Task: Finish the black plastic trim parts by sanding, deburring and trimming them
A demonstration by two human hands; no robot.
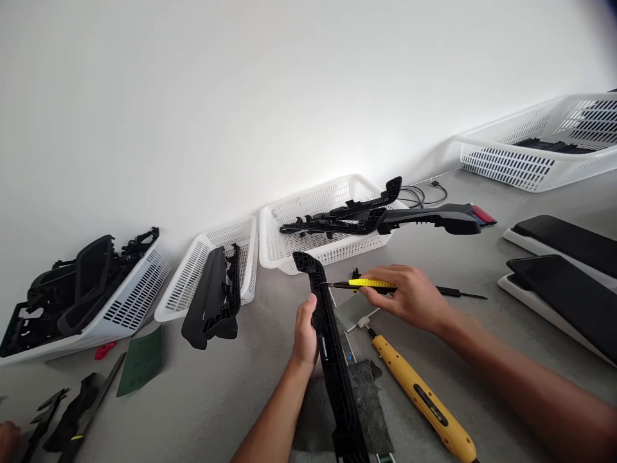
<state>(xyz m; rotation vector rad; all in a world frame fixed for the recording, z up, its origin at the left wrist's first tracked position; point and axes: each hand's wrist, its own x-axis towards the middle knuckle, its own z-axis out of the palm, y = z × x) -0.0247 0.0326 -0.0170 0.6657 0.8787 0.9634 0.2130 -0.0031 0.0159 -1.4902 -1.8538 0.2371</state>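
Another person's hand shows at the left edge, at between eight and nine o'clock from the wearer's left hand; I cannot tell what it does. Beside it on the desk lies a caliper, then a long dark strip. At between nine and ten o'clock, a white basket is heaped with black plastic pieces. A green sheet lies at nearly nine o'clock; at ten, a smaller basket holds a wide black trim piece.

The left hand is closed around the edge of a long black part, thumb along its side. From that hand, the part rises toward twelve o'clock and runs down toward five, its lower stretch over a rough dark cloth. Between twelve and one, a third basket carries black trim strips that jut past its rim.

The right hand grips a yellow-and-black tool, whose thin tip points to nine o'clock at the part's upper stretch; I cannot tell whether they touch. From this hand, the part lies at nine to eight o'clock, a yellow power tool near six, a slim black tool at three, and a fourth basket between one and two.
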